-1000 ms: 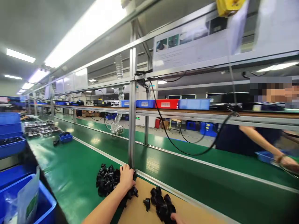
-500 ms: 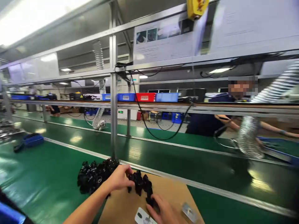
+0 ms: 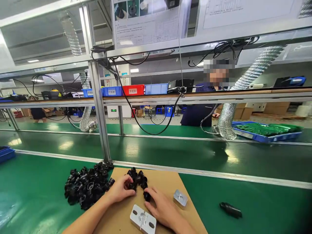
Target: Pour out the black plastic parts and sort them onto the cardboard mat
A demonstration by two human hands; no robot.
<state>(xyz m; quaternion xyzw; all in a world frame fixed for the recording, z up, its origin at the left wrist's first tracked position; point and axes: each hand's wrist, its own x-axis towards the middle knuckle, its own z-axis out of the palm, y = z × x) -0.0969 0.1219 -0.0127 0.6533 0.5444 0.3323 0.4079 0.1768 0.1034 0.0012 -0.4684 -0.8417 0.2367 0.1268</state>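
My left hand (image 3: 120, 189) has its thumb and fingers closed round a black plastic fitting (image 3: 133, 186) at the edge of a small group of black fittings (image 3: 138, 177). These lie on a brown cardboard sheet (image 3: 119, 216). My right hand (image 3: 162, 205) grips another black fitting (image 3: 146, 196) between thumb and fingers, just right of the group. Below the hands sits a silver metal block (image 3: 143, 219) with a round recess and two dark slots. To the right of my right hand stands a smaller metal block (image 3: 180, 198).
A large pile of black fittings (image 3: 85, 185) lies left of the cardboard. A dark cylindrical piece (image 3: 230, 210) rests on the green bench top at right. Behind, a metal post (image 3: 98, 110) rises, and a black cable (image 3: 156, 133) hangs. A person (image 3: 197, 110) stands across the line.
The view has swung to the right and steadied, so the scene sits further left. Both hands remain at the group of black fittings, and the dark cylindrical piece has come into view.
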